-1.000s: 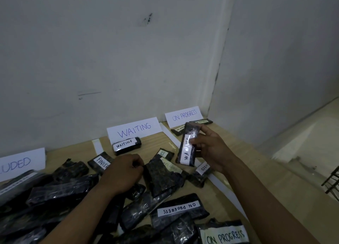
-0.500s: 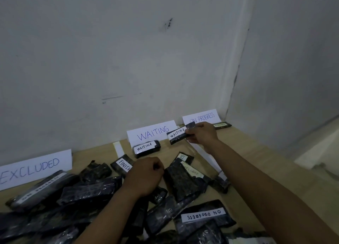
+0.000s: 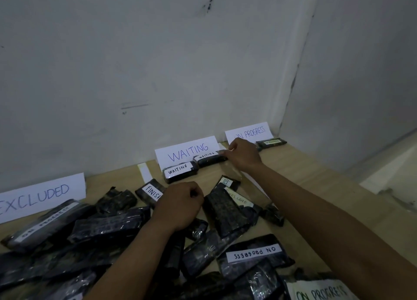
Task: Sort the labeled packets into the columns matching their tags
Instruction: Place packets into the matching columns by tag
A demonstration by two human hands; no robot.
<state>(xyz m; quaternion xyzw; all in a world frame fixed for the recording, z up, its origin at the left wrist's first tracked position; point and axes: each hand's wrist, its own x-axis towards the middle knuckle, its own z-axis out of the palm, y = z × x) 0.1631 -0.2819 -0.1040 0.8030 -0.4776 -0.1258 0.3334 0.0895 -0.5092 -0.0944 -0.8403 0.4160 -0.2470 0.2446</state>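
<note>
Since the right hand (image 3: 244,157) set its WAITING packet (image 3: 209,159) down mid-frame (still pinching it), only release remains; left hand (image 3: 180,206) fisted.

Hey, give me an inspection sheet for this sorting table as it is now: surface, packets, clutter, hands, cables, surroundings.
Surface: wooden table; white tape strips mark the columns.
Job's things: EXCLUDED sign, WAITING sign and ON PROGRESS sign stand against the wall. The front WAITING packet and rear WAITING packet lie below the WAITING sign. One ON PROGRESS packet lies below its sign.
Clutter: unsorted pile of black packets with mixed tags, nearest the camera.
Hands: right hand grips the rear WAITING packet's end; left hand, fisted, rests on the pile.
Cables: nothing seen.
Surroundings: scuffed grey wall, corner at right.
</note>
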